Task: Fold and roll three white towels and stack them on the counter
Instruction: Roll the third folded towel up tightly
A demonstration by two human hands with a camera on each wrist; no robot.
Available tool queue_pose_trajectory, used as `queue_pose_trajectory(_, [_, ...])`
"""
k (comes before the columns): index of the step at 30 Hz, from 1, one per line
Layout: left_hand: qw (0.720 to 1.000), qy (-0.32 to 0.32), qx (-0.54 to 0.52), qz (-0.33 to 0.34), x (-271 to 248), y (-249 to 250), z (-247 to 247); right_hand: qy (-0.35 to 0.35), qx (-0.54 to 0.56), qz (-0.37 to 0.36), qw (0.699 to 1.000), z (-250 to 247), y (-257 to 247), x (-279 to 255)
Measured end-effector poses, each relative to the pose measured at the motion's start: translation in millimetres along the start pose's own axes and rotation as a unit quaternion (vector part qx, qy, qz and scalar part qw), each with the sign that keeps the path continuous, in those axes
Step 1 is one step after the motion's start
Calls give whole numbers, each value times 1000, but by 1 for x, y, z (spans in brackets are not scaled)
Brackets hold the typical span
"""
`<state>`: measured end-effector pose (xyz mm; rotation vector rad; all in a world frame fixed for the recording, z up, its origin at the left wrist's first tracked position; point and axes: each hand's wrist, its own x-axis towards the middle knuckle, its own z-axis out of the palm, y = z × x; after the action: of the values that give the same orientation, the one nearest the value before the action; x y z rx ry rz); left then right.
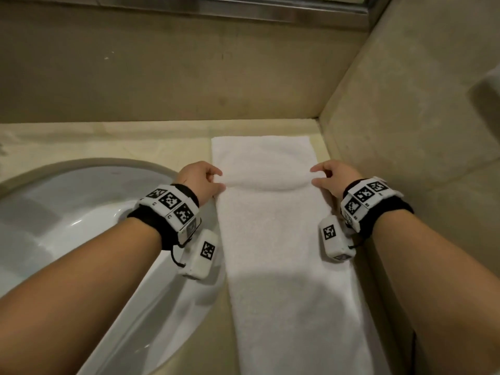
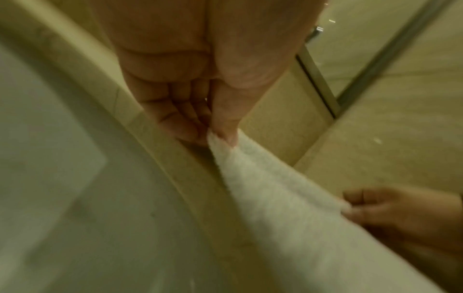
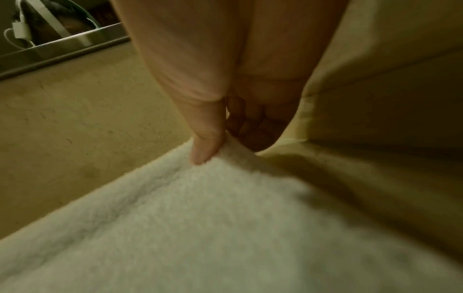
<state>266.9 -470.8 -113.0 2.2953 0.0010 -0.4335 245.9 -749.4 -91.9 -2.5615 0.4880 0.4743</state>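
A beige stone counter (image 1: 135,142) runs into a corner of matching walls, with a white sink (image 1: 81,212) set in on the left. Just right of the sink a long white towel (image 1: 284,253), folded into a narrow strip, lies flat along the counter. Its near layer is lifted between the hands. The left hand (image 1: 201,180) pinches the left edge between thumb and fingers; the right hand (image 1: 334,180) pinches the right edge opposite.
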Motion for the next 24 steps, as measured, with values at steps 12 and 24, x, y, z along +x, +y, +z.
queue_pose_trajectory(12, [991,1,80,109,24,-8,-18,35,81,-16,996,-6,-2,15])
queue_pose_trajectory(24, [958,-8,203,202,23,-27,-19,-2,40,-59,997,4,8,9])
